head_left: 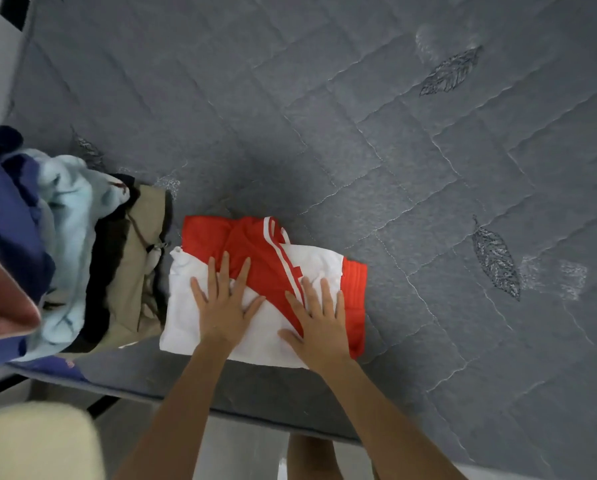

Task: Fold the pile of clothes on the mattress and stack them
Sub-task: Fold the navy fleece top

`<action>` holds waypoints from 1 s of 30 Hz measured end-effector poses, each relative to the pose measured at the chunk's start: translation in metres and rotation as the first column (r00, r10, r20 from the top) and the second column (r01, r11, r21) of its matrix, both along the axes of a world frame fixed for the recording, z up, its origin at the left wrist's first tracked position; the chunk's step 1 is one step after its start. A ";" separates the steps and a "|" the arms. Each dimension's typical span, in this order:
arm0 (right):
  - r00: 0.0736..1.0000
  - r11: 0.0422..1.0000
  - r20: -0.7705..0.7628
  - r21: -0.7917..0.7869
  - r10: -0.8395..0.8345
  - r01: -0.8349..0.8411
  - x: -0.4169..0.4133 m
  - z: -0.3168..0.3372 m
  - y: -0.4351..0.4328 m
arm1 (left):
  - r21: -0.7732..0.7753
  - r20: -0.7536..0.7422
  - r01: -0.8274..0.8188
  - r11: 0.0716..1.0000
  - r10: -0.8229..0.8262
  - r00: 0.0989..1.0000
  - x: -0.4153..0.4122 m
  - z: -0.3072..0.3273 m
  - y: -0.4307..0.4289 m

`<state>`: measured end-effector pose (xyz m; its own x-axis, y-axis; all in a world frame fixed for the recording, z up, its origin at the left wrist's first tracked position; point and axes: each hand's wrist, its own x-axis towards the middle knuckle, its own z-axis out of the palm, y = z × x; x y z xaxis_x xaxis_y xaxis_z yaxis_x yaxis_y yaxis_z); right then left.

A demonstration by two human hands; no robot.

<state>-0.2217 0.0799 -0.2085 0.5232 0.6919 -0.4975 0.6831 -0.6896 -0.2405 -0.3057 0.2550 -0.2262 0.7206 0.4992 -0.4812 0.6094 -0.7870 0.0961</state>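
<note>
- While the left hand and the right hand press palm-down on a folded red-and-white shirt, their fingers are straight and spread apart, gripping nothing.
- The shirt lies on the grey quilted mattress, close to its near edge and left of the middle.
- The left hand rests on the white cloth, its fingertips reaching the red part.
- The right hand lies across the white stripes, towards the shirt's right end.
- Just left of the shirt sits a rumpled pile of clothes: beige cloth nearest the shirt, then dark, pale blue and navy pieces.
- Stitched leaf shapes mark the mattress further right.
</note>
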 end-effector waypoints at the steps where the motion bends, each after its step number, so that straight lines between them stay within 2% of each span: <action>1: 0.998 1.000 -0.063 -0.020 0.015 -0.016 -0.001 -0.004 -0.002 | -0.003 -0.010 0.000 1.000 0.000 1.000 -0.003 -0.002 0.001; 10: 0.968 0.996 -0.252 -0.088 -0.011 -0.011 -0.018 -0.002 -0.013 | -0.044 -0.078 0.059 0.997 -0.062 0.995 -0.007 0.015 0.003; 14: 0.943 0.991 -0.307 0.005 -0.128 0.137 -0.008 0.010 -0.022 | -0.017 -0.088 0.058 0.998 -0.059 0.994 0.002 0.031 -0.004; 16: 0.941 0.973 -0.266 0.041 -0.208 0.227 0.008 0.024 -0.035 | 0.001 -0.021 0.004 1.000 -0.004 1.000 0.014 0.046 -0.017; 18: 0.935 0.949 -0.184 0.039 -0.302 0.314 0.030 0.041 -0.056 | -0.002 0.059 0.021 1.000 -0.021 0.998 0.033 0.066 -0.037; 21: 0.895 0.895 -0.084 0.049 -0.438 0.443 0.063 0.071 -0.105 | 0.041 0.115 0.193 0.980 -0.197 0.974 0.068 0.099 -0.082; 23: 0.863 0.862 -0.053 0.038 -0.503 0.505 0.081 0.089 -0.144 | 0.073 0.092 0.292 0.954 -0.298 0.950 0.089 0.117 -0.118; 30: 0.810 0.809 -0.040 0.035 -0.586 0.587 0.118 0.148 -0.295 | 0.073 0.135 0.416 0.906 -0.422 0.896 0.146 0.158 -0.274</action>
